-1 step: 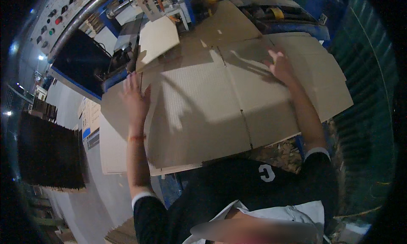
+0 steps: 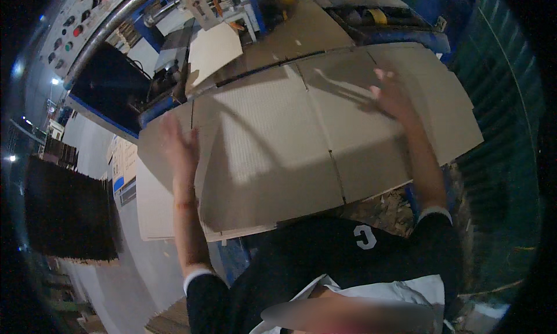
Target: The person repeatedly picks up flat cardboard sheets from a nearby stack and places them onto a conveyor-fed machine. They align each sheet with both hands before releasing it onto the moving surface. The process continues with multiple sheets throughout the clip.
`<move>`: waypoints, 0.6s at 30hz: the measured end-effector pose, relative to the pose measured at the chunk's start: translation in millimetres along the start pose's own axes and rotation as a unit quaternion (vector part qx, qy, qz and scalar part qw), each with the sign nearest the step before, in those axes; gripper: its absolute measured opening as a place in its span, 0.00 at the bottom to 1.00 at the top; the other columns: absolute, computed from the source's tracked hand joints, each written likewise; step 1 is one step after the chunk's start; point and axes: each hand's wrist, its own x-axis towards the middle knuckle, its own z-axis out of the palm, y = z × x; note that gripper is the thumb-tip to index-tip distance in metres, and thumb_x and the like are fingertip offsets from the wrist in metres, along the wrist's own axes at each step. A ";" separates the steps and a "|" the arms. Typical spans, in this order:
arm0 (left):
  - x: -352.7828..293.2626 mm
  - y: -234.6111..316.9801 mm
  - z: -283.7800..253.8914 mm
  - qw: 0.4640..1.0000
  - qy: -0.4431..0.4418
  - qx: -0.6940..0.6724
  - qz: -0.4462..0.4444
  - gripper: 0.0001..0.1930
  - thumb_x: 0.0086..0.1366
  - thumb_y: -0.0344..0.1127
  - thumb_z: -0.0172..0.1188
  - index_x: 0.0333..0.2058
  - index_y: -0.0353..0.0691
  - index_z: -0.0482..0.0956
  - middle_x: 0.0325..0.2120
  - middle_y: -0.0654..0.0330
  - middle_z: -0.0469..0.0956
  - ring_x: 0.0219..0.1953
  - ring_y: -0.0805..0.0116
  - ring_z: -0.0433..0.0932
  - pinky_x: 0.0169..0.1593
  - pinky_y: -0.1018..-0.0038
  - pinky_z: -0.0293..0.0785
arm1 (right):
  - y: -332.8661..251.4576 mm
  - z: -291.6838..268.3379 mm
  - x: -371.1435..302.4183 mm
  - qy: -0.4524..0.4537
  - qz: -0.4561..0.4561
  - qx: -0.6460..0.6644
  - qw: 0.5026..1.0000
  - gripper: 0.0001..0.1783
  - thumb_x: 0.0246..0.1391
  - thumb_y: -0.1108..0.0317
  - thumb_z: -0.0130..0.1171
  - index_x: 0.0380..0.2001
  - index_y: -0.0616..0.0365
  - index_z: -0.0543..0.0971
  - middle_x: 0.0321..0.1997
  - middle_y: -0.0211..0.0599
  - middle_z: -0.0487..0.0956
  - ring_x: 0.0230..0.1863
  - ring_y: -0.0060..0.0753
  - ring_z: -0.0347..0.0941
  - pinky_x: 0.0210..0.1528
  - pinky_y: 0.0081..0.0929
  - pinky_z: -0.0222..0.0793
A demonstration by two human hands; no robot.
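Note:
A large creased and slotted cardboard sheet [image 2: 278,154] lies in front of me, on top of other flat sheets whose edges show along its near side. My left hand [image 2: 180,145] is over its left end, blurred, with fingers apart and nothing held. Over the right part of the sheet, my right hand [image 2: 394,96] is open with fingers spread. Whether either palm touches the cardboard I cannot tell. Beyond the far edge, another brown cardboard sheet [image 2: 307,29] lies in the machine [image 2: 255,12], separated from the near sheet by a dark gap.
A control panel [image 2: 75,29] with coloured buttons and a metal bar [image 2: 113,35] stand at the far left. A pale board [image 2: 214,52] sits on the machine. Dark stacked sheets [image 2: 69,209] stand on the left floor. Green corrugated wall [image 2: 510,142] runs along the right. Scraps [image 2: 383,209] lie below.
The farther sheet has slid away into the machine, and a dark gap now shows behind the near sheet. My left hand has drawn back toward me; my right hand has shifted slightly right.

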 end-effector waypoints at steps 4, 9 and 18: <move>-105.7 -51.9 -74.4 0.937 0.233 0.063 -0.252 0.29 0.56 0.40 0.63 0.51 0.27 0.65 0.47 0.41 0.69 0.48 0.51 0.69 0.51 0.59 0.64 | 91.4 -54.6 -109.3 0.285 0.150 -0.072 0.944 0.32 0.51 0.61 0.53 0.58 0.60 0.60 0.60 0.51 0.61 0.56 0.48 0.62 0.49 0.38 0.65; -187.6 -101.2 -91.5 0.808 0.146 -0.170 -0.545 0.25 0.60 0.39 0.56 0.47 0.23 0.64 0.39 0.43 0.73 0.39 0.56 0.74 0.40 0.65 0.71 | 184.1 -41.6 -171.5 0.326 0.352 0.070 0.875 0.36 0.50 0.57 0.56 0.58 0.66 0.60 0.57 0.52 0.65 0.54 0.46 0.65 0.47 0.37 0.67; -175.8 -87.8 -108.6 0.769 0.258 -0.192 -0.553 0.26 0.61 0.37 0.54 0.52 0.24 0.61 0.49 0.43 0.67 0.49 0.55 0.69 0.53 0.60 0.64 | 167.0 -113.8 -105.7 0.500 0.199 0.503 0.676 0.25 0.49 0.72 0.53 0.52 0.63 0.66 0.42 0.43 0.74 0.37 0.35 0.72 0.34 0.31 0.68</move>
